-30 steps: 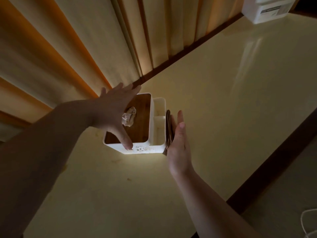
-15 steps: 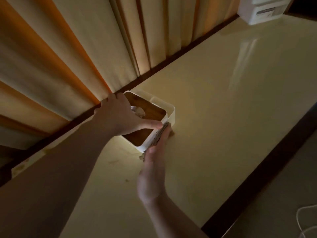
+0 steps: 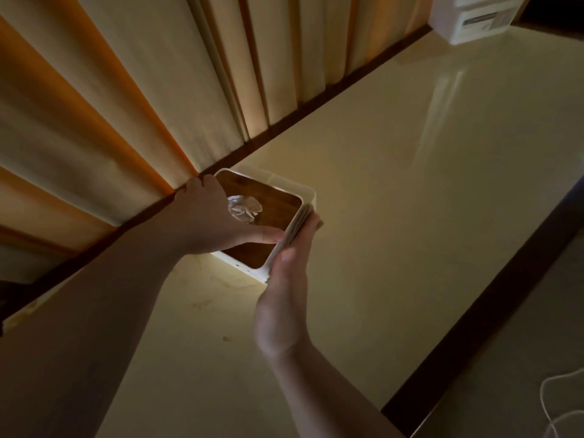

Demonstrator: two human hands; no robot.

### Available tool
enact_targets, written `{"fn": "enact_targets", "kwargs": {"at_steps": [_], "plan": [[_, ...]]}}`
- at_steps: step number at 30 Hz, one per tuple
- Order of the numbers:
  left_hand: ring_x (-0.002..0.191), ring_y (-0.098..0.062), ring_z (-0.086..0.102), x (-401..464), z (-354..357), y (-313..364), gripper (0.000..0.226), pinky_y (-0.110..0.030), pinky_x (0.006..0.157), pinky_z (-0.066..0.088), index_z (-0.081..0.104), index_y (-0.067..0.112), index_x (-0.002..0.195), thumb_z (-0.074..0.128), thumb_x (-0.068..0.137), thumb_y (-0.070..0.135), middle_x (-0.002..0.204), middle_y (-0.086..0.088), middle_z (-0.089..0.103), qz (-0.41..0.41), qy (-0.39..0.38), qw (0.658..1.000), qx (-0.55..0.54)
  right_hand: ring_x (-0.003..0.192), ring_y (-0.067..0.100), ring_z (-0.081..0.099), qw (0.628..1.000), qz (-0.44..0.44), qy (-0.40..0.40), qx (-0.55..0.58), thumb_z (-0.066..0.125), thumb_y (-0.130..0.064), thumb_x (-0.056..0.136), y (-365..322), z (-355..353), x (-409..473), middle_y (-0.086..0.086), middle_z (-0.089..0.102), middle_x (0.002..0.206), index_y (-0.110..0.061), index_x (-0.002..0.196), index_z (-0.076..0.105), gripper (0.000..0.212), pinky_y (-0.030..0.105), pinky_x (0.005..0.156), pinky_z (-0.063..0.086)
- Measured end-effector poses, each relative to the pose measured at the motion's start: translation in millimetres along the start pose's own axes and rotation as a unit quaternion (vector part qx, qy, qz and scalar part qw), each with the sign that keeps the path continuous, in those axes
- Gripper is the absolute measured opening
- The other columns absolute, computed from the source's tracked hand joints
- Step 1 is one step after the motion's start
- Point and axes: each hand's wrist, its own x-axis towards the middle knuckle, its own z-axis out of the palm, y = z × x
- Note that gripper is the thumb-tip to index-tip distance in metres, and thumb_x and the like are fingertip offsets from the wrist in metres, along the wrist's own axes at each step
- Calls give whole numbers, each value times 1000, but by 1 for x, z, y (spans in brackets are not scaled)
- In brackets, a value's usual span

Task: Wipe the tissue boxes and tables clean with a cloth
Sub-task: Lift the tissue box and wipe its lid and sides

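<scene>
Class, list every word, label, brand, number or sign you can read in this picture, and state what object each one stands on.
White boxy appliance at the far corner of the glossy cream table: a grey label strip with print, too small and blurred to read.
White tissue box with a dark wooden lid: no text visible.
No other writing shows anywhere.

1 head view, steeply down, close over table (image 3: 395,191).

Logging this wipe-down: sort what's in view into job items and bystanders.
Job: tissue box, cloth pressed to its side by the right hand, left hand gripping the box, table.
Bystanders: curtain, white appliance, white cable.
</scene>
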Motion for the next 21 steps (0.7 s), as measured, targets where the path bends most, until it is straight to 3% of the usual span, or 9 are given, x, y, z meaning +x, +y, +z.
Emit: {"fn": "enact_targets", "kwargs": {"at_steps": [3, 6, 7, 10, 11, 13, 15, 18, 21], "plan": [[144, -35, 36, 0, 1, -1, 176, -52, 112, 42, 15, 12, 159, 44, 17, 111, 158, -19, 28, 8, 3, 1000, -8, 157, 13, 30, 999, 8, 34, 14, 34, -92, 89, 0, -13, 44, -4, 31, 169, -30, 166, 13, 102, 48, 127, 29], [144, -35, 35, -1, -2, 0, 177, -51, 112, 42, 13, 11, 160, 44, 18, 112, 158, -20, 28, 8, -1, 1000, -8, 144, 18, 47, 999, 0, 31, -7, 34, -84, 95, 6, -14, 30, 0, 46, 154, -33, 156, 29, 80, 49, 116, 43], [144, -35, 36, 0, -3, 1, 176, -50, 112, 42, 13, 10, 159, 45, 19, 112, 158, -20, 28, 8, -2, 1000, -7, 148, 22, 43, 1000, 5, 17, -23, 30, -83, 97, 5, -11, 16, 5, 41, 159, -25, 161, 23, 87, 51, 117, 42], [143, -34, 36, -1, -2, 1, 169, -48, 111, 41, 14, 8, 159, 50, 27, 108, 158, -19, 29, 8, 3, 1000, -1, 163, 20, -5, 995, 24, -25, -93, 17, -90, 91, 0, 4, -13, 2, -6, 177, -20, 167, -11, 107, 54, 131, 11], [143, -34, 37, 0, -1, 0, 166, -48, 110, 41, 14, 8, 159, 54, 31, 105, 157, -19, 30, 7, 7, 1000, 0, 163, 21, -5, 996, 9, -29, -79, 19, -88, 93, 0, 4, -9, 1, -5, 177, -19, 167, -12, 106, 55, 131, 11], [141, -33, 39, 3, 3, -4, 165, -48, 109, 43, 16, 8, 158, 56, 32, 106, 156, -18, 31, 10, 16, 1000, 2, 161, 17, 16, 999, -11, -5, -48, 27, -83, 96, 2, -4, 15, -5, 16, 173, -17, 168, -3, 102, 49, 128, 23], [141, -33, 40, 4, 6, -7, 170, -49, 109, 45, 16, 10, 158, 50, 27, 112, 156, -18, 32, 17, 22, 1000, 4, 158, 1, 17, 998, -1, 16, -60, 28, -84, 96, 5, -12, 31, -18, 16, 170, -21, 167, -6, 101, 37, 127, 26], [142, -33, 39, 5, 6, -8, 175, -51, 111, 43, 14, 14, 159, 43, 18, 113, 156, -17, 31, 19, 19, 1000, -11, 153, -8, 22, 999, 2, -12, -39, 30, -83, 96, 4, -10, 10, -33, 19, 164, -31, 162, -2, 90, 18, 119, 30], [142, -33, 39, 4, 7, -10, 174, -52, 111, 44, 14, 16, 159, 41, 18, 114, 157, -16, 31, 20, 25, 999, -10, 161, 3, -1, 998, 24, -27, -52, 23, -94, 88, 2, 2, -8, -22, -8, 174, -34, 163, -15, 103, 42, 132, 15]]}}
